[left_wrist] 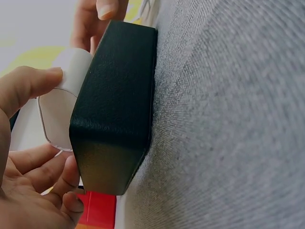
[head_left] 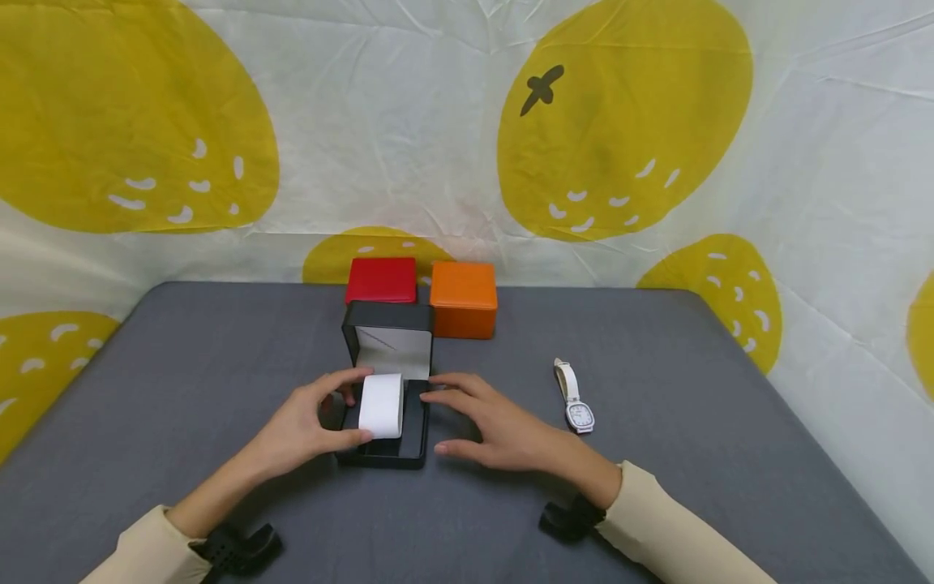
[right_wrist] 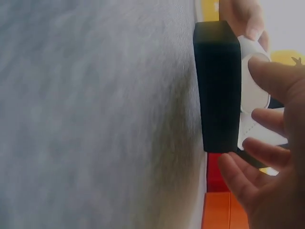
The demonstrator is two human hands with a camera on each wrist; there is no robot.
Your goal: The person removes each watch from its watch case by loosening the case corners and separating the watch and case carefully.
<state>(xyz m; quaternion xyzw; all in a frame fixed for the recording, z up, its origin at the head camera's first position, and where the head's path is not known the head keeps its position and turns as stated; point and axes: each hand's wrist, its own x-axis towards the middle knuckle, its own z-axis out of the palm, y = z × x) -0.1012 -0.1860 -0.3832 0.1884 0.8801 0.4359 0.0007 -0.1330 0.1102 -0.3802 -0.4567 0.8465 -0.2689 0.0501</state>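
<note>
A black watch box (head_left: 388, 315) stands with its lid up and its pale lining showing. My left hand (head_left: 310, 418) grips a white watch cushion (head_left: 380, 405) at the box's base, thumb on the near end and fingers at the far end. Seen from the left wrist, the cushion (left_wrist: 76, 71) rises above the box wall (left_wrist: 112, 86); how deep it sits is hidden. Beside the box's right edge, my right hand (head_left: 489, 422) has its fingers spread and holds nothing. Farther right lies a white-strapped wristwatch (head_left: 580, 415), dial up.
Behind the black box are a red box (head_left: 381, 280) and an orange box (head_left: 464, 300), both with lids down. A grey cloth-covered table (head_left: 219, 349) carries everything. White fabric with yellow shapes (head_left: 387, 122) hangs along the back and sides.
</note>
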